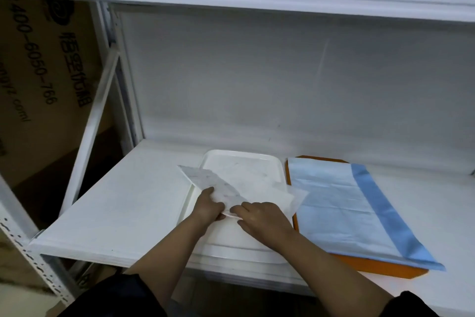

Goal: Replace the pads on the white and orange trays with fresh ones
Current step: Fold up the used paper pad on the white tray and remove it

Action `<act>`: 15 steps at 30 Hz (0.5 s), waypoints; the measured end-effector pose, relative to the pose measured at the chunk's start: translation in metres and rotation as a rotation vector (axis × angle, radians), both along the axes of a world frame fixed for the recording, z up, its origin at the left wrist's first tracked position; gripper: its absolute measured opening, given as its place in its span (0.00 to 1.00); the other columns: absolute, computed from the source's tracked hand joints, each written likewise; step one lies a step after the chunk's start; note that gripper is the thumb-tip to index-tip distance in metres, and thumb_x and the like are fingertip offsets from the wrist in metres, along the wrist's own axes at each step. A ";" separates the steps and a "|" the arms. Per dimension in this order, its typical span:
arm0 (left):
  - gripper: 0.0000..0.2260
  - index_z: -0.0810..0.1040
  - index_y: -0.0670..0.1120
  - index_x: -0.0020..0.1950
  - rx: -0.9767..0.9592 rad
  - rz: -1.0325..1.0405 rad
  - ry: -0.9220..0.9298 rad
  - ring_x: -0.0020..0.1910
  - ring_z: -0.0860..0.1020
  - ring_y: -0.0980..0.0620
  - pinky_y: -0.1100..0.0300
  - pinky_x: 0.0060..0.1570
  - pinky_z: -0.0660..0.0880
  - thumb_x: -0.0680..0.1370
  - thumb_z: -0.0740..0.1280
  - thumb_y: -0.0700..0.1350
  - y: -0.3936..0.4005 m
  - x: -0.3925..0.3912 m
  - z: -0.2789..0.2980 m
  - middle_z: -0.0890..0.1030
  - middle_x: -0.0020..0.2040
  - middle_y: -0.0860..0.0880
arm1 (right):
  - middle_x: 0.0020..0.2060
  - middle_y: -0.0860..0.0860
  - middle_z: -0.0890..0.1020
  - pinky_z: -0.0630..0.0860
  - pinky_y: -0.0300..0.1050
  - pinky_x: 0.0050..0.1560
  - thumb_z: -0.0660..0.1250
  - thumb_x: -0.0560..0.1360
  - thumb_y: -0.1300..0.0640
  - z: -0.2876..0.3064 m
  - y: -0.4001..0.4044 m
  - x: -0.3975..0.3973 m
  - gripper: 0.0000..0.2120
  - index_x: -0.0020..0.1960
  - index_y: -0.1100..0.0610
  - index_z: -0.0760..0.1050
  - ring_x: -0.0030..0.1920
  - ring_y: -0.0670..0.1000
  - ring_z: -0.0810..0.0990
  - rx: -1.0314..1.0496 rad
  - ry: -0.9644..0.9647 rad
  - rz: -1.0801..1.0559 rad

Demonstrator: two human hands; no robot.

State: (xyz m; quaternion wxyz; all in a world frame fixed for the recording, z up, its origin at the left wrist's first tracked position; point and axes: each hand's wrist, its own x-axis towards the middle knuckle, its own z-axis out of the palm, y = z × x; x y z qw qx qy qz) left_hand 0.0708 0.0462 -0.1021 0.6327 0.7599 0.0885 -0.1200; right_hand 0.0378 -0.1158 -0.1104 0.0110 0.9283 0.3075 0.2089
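**A:** Both hands are working over the shallow white plastic tray [270, 162] on the shelf. The left hand [207, 207] is pinching the thin, crumpled white paper pad [226, 188] at the tray's near-left side, thumb on top, and one corner of that sheet is sticking up past the tray's left rim.

**B:** And the right hand [262, 219] is sitting just beside the left, fingers curled down onto the same sheet. It's gripping the pad too, by the look of it, though the fingertips are tucked under and hard to read.

**A:** That pad is looking feather-light and floppy, creasing wherever it's being squeezed. I'd judge it tears easily, so holding the gathered fold is smarter than tugging a single corner.

**B:** Agreed. The tray itself is looking rigid and slick, so it may be sliding if the sheet drags.

**A:** Right of the white tray, the flat orange tray [385, 268] is lying under a soft light-blue pad with a darker blue border strip [331, 203]. That one is overhanging the orange tray's near-right corner.

**B:** And a loose translucent white sheet [295, 197] is lapping from the white tray onto that blue pad's left edge.
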 end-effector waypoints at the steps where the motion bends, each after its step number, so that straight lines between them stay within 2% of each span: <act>1: 0.27 0.59 0.42 0.74 -0.017 0.013 0.004 0.42 0.75 0.50 0.63 0.37 0.74 0.76 0.60 0.31 0.001 0.000 0.002 0.74 0.53 0.46 | 0.31 0.45 0.79 0.65 0.36 0.21 0.76 0.61 0.53 -0.001 -0.004 -0.003 0.18 0.50 0.50 0.79 0.25 0.47 0.75 0.034 0.027 0.001; 4: 0.27 0.62 0.43 0.74 -0.009 0.048 0.023 0.36 0.71 0.52 0.62 0.35 0.70 0.76 0.61 0.33 0.012 0.004 0.003 0.74 0.47 0.47 | 0.39 0.46 0.83 0.75 0.40 0.27 0.71 0.66 0.52 -0.006 -0.023 -0.008 0.21 0.58 0.50 0.74 0.32 0.49 0.81 0.109 0.077 -0.047; 5: 0.27 0.62 0.44 0.74 0.007 0.045 0.028 0.34 0.70 0.52 0.62 0.33 0.69 0.76 0.61 0.34 0.015 0.006 0.003 0.74 0.46 0.46 | 0.40 0.46 0.83 0.76 0.40 0.28 0.72 0.66 0.53 -0.007 -0.029 -0.009 0.22 0.58 0.50 0.73 0.33 0.49 0.81 0.113 0.098 -0.060; 9: 0.27 0.60 0.45 0.74 0.127 -0.066 0.051 0.32 0.67 0.53 0.63 0.31 0.67 0.76 0.60 0.34 0.026 0.008 0.001 0.71 0.41 0.47 | 0.29 0.44 0.79 0.65 0.33 0.21 0.81 0.54 0.60 -0.002 -0.040 -0.011 0.21 0.44 0.49 0.79 0.23 0.45 0.75 0.015 0.140 -0.119; 10: 0.27 0.58 0.45 0.75 0.184 -0.110 0.036 0.34 0.68 0.52 0.64 0.31 0.68 0.76 0.59 0.34 0.026 0.007 0.001 0.72 0.44 0.46 | 0.27 0.44 0.78 0.63 0.33 0.21 0.81 0.52 0.61 -0.002 -0.041 -0.010 0.21 0.42 0.49 0.80 0.22 0.45 0.74 -0.032 0.138 -0.128; 11: 0.28 0.56 0.45 0.76 0.245 -0.146 0.015 0.39 0.71 0.51 0.63 0.34 0.71 0.77 0.59 0.34 0.026 0.007 0.000 0.72 0.51 0.45 | 0.26 0.44 0.76 0.59 0.33 0.21 0.81 0.50 0.62 -0.002 -0.040 -0.009 0.21 0.41 0.49 0.81 0.20 0.45 0.72 -0.090 0.125 -0.125; 13: 0.31 0.54 0.46 0.77 0.370 -0.185 -0.028 0.54 0.74 0.46 0.57 0.50 0.76 0.76 0.61 0.37 0.027 0.008 -0.002 0.65 0.68 0.42 | 0.24 0.45 0.73 0.54 0.35 0.23 0.80 0.47 0.62 -0.001 -0.035 -0.012 0.21 0.38 0.49 0.81 0.19 0.45 0.69 -0.211 0.095 -0.116; 15: 0.35 0.52 0.47 0.77 0.434 -0.213 -0.019 0.65 0.69 0.43 0.55 0.62 0.71 0.73 0.64 0.41 0.029 0.008 -0.003 0.59 0.73 0.41 | 0.23 0.46 0.72 0.51 0.36 0.25 0.80 0.46 0.62 0.001 -0.025 -0.016 0.20 0.35 0.50 0.79 0.18 0.46 0.68 -0.303 0.051 -0.092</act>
